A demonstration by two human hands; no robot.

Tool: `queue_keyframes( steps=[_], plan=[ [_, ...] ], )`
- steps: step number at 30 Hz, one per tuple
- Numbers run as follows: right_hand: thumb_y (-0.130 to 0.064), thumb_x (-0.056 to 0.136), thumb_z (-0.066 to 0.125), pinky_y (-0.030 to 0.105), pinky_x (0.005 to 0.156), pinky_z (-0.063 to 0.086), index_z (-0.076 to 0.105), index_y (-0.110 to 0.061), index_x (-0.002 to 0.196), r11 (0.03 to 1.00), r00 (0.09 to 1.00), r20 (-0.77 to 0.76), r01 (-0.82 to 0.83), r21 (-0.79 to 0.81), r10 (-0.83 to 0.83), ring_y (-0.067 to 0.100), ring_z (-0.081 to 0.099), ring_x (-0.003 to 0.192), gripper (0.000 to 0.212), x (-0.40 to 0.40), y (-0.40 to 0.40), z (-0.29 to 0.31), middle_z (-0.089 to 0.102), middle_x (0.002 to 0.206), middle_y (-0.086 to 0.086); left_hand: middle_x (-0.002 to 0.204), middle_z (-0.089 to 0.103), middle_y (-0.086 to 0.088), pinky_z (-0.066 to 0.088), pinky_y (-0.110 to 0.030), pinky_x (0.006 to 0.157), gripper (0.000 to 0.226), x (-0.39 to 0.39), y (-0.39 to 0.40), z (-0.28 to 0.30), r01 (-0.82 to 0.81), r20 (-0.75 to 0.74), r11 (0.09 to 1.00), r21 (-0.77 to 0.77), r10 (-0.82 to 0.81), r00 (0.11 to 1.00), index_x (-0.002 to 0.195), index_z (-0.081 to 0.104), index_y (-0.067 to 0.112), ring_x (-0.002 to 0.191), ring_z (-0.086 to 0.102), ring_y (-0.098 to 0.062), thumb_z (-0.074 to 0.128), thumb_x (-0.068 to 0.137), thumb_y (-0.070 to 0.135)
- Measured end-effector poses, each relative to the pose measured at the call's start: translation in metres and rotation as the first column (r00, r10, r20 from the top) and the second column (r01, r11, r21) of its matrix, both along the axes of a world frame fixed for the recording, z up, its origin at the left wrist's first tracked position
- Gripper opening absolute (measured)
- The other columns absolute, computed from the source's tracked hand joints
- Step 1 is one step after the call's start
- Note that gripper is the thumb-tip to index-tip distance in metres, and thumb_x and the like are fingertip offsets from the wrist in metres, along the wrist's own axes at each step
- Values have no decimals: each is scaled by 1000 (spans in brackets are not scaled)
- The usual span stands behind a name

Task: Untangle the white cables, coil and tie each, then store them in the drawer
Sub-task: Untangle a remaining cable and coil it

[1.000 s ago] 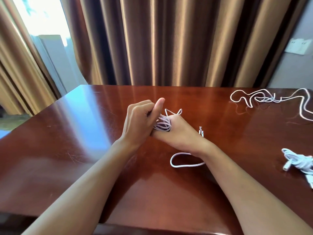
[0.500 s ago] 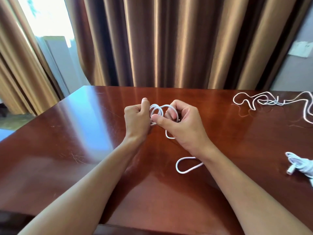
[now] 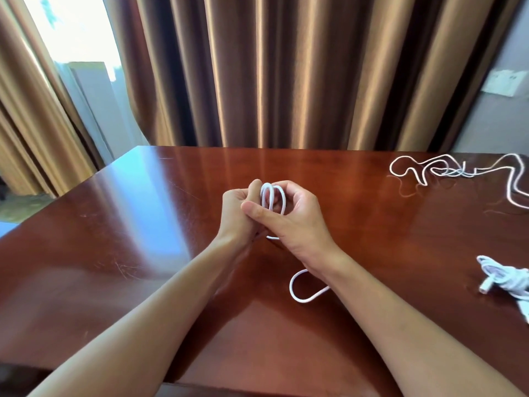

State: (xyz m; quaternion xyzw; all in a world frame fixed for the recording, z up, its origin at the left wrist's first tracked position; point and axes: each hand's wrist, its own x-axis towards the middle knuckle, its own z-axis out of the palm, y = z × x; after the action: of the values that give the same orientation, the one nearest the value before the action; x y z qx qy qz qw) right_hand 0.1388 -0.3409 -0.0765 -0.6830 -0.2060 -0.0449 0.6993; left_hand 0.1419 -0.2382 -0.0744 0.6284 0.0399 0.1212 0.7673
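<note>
A small coil of white cable stands upright at the centre of the frame, a few loops showing side by side, held just above the table between both hands. The left hand has its fingers curled round the coil's left side, thumb up against the loops; the right hand curls over from the right, its thumb laid across the lower front of the loops, pinching them. The cable's loose tail drops below the right wrist and lies in a single loop on the wood, lower centre. By my reading the step in hand is coiling this one cable; the coil looks only partly wound, since that tail is not yet taken up. The next move likely calls for keeping the loops pinched together with one hand while the other draws the tail up and around, then binding it so the coil does not spring open. I count three white cables in all: the one in the hands, an uncoiled cable sprawled at the upper right edge of the table, and a bundled cable at the right edge, cut off by the frame. Brown curtains hang behind. No drawer is in view.
</note>
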Motion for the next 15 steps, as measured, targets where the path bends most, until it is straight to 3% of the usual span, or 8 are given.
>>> queue_keyframes(
  steps=[4, 7, 9, 12, 15],
  plan=[
    [-60, 66, 76, 54, 84, 56, 50, -30, 92, 979, 987, 16, 162, -125, -162, 26, 66, 94, 47, 0, 11, -7, 66, 97, 7, 46, 43, 3, 27, -13, 38, 48, -11, -9, 3, 39, -35, 997, 59, -37, 999, 53, 44, 14, 36, 38, -7, 46, 101, 12],
    [-73, 67, 60, 54, 88, 55, 43, -37, 95, 956, 974, -8, 223, -189, -228, 22, 57, 110, 49, 0, 17, -8, 57, 107, -4, 47, 46, 5, 26, -13, 35, 40, -16, -15, 9, 126, -101, 992, -13, -127, 987, 63, 46, 14, 35, 42, -5, 41, 102, 11],
    [-69, 79, 55, 54, 89, 54, 46, -33, 99, 945, 970, 34, 241, -221, -239, 15, 51, 112, 41, 1, 17, -7, 51, 105, -11, 47, 49, 6, 27, -14, 35, 44, -17, -15, 10, 133, -101, 991, -9, -133, 986, 63, 55, 17, 35, 43, -5, 44, 106, 19],
    [-42, 101, 50, 45, 102, 42, 52, -21, 99, 927, 964, 81, 265, -267, -252, 16, 47, 112, 21, 3, 11, -4, 51, 104, -6, 53, 62, 0, 40, -24, 47, 60, -17, -15, 8, 119, -96, 992, 48, -114, 989, 53, 68, 16, 44, 56, -12, 45, 107, 29],
    [-40, 103, 44, 39, 100, 42, 57, -19, 95, 912, 955, 134, 293, -287, -264, 19, 50, 110, 26, 7, 6, -2, 52, 101, -4, 71, 71, -7, 52, -36, 63, 54, -6, -12, 1, 40, -13, 976, 214, -38, 999, 68, 71, 15, 66, 67, -18, 39, 109, 30]
  ],
)
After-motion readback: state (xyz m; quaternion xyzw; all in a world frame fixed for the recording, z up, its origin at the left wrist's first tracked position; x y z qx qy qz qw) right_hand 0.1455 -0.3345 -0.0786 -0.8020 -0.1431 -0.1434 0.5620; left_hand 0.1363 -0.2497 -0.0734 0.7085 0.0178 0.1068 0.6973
